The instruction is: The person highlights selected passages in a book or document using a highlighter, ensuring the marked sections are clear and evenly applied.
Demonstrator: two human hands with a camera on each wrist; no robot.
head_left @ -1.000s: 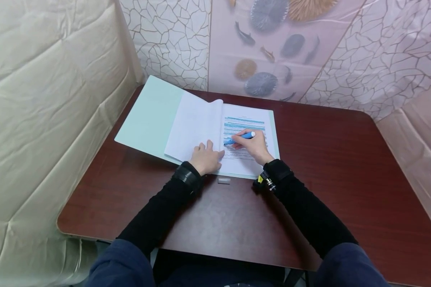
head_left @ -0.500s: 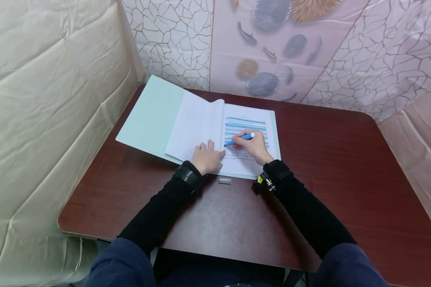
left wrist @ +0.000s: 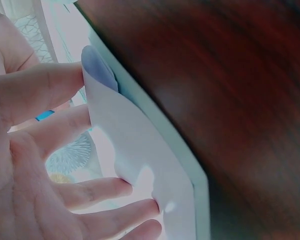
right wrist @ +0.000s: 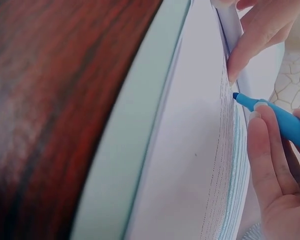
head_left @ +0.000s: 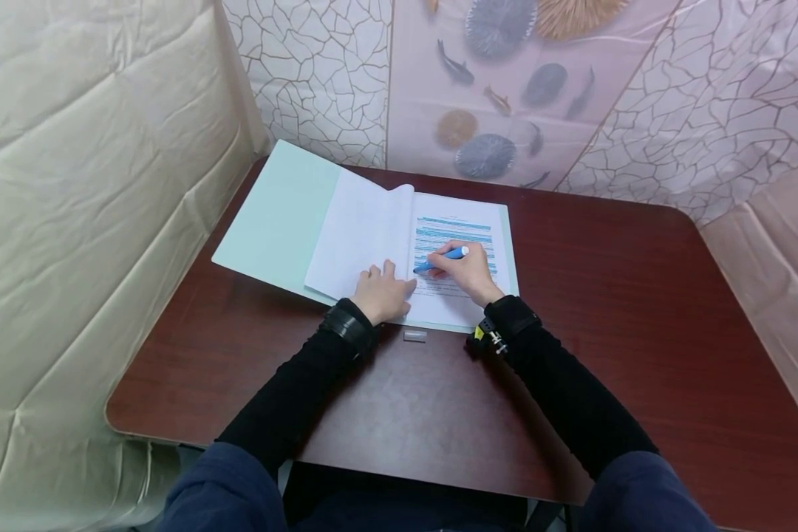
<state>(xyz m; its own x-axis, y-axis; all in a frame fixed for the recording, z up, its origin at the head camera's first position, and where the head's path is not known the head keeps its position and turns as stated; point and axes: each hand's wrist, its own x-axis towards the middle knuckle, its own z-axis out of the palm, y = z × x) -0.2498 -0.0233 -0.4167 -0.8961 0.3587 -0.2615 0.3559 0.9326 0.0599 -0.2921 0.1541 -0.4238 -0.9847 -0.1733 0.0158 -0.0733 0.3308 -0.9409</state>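
A pale green folder (head_left: 282, 214) lies spread on the table with white pages inside. My left hand (head_left: 380, 292) rests with fingers spread on the turned-over pages (head_left: 355, 229), beside the fold; its thumb reaches onto the printed page (head_left: 439, 304). In the left wrist view, the fingertips press the curved sheet (left wrist: 145, 145). My right hand (head_left: 473, 272) pinches a blue highlighter (right wrist: 285, 120) between thumb and fingers. The highlighter's tip points at the left end of a text line, close to the left thumb (right wrist: 247, 52). Several lines above are marked blue (head_left: 447, 230).
A small grey cap-like piece (head_left: 415, 335) lies on the dark red-brown table (head_left: 605, 295), just in front of the folder. Patterned cloth (head_left: 319, 74) hangs behind, and cream cloth (head_left: 106, 222) stands at the left. Black straps (head_left: 349, 325) circle the wrists.
The right hand with the highlighter has shifted slightly left, and its tip is a touch lower on the page. The left hand stays in the same place.
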